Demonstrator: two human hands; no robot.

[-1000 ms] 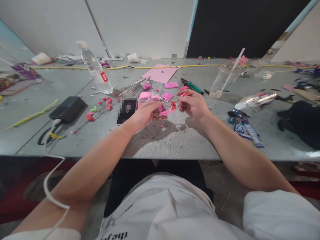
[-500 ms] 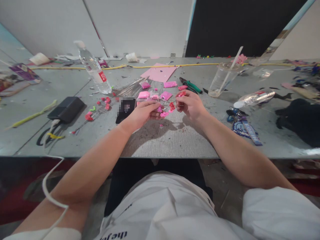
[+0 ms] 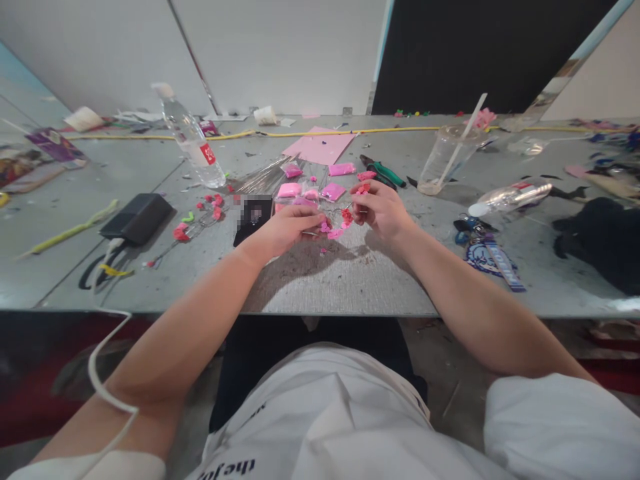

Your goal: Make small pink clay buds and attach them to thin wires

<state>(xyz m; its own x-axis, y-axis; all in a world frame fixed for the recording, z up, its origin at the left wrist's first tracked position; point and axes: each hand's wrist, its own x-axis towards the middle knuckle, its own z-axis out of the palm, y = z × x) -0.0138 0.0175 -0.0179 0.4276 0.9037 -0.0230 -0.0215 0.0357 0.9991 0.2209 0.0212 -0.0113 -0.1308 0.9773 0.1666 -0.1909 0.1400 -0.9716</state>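
Note:
My left hand [image 3: 286, 228] is closed in a pinch on a thin wire with small pink and red clay pieces [image 3: 336, 227] on it, just above the grey table [image 3: 345, 280]. My right hand [image 3: 381, 208] is closed too, its fingertips pinching a small red clay bit [image 3: 363, 189] beside those pieces. The two hands nearly touch. Behind them lie several pink clay packets [image 3: 334, 192] and a bundle of thin wires [image 3: 263, 177].
A phone [image 3: 253, 217] lies left of my left hand, with red clay flowers [image 3: 213, 208], a black power bank [image 3: 137, 217] and a water bottle [image 3: 190, 137] further left. Green pliers [image 3: 384, 173], a plastic cup with straw [image 3: 447, 159], a lying bottle [image 3: 510, 198] and keys [image 3: 483, 250] are on the right.
My left hand has shifted slightly right, bringing the wired pink pieces closer to my right hand. My right hand has stayed almost in place.

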